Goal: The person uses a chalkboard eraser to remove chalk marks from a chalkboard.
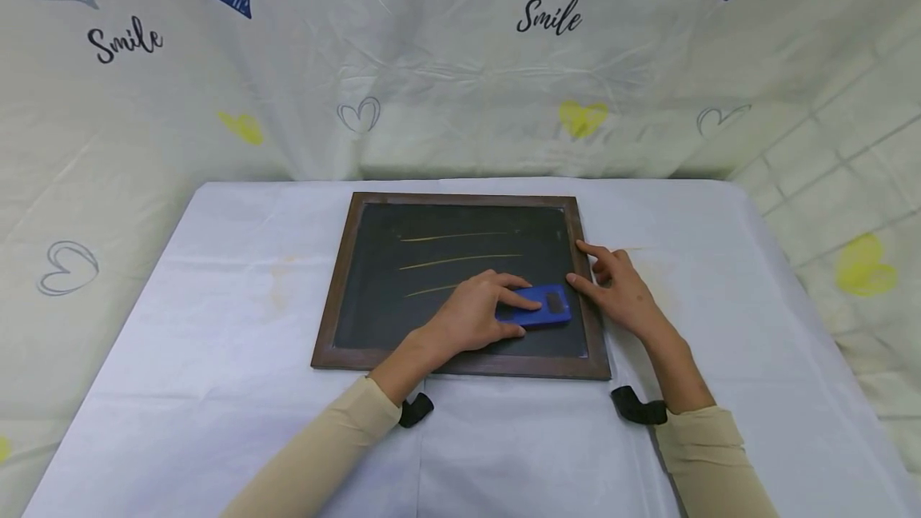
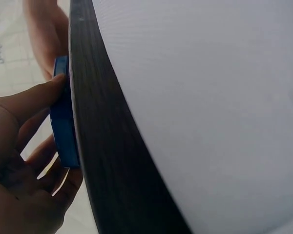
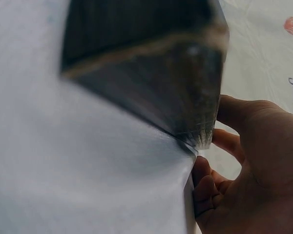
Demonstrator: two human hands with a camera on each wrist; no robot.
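Observation:
A wood-framed chalkboard (image 1: 345, 278) lies flat on the white-covered table (image 1: 216, 326), with three yellowish chalk lines (image 1: 460, 260) across it. My left hand (image 1: 478, 312) grips a blue eraser (image 1: 550, 304) on the board's lower right area; in the left wrist view the eraser (image 2: 63, 122) sits against the dark board (image 2: 112, 146) with my fingers (image 2: 34, 97) curled on it. My right hand (image 1: 619, 286) rests with straight fingers on the board's right frame edge, seen close in the right wrist view as the hand (image 3: 249, 161) beside the frame corner (image 3: 195, 97).
A cloth backdrop (image 1: 460, 62) printed with hearts and "Smile" hangs behind and beside the table. White tablecloth stretches left, right and in front of the board. Black wrist straps (image 1: 636, 406) sit at both sleeves.

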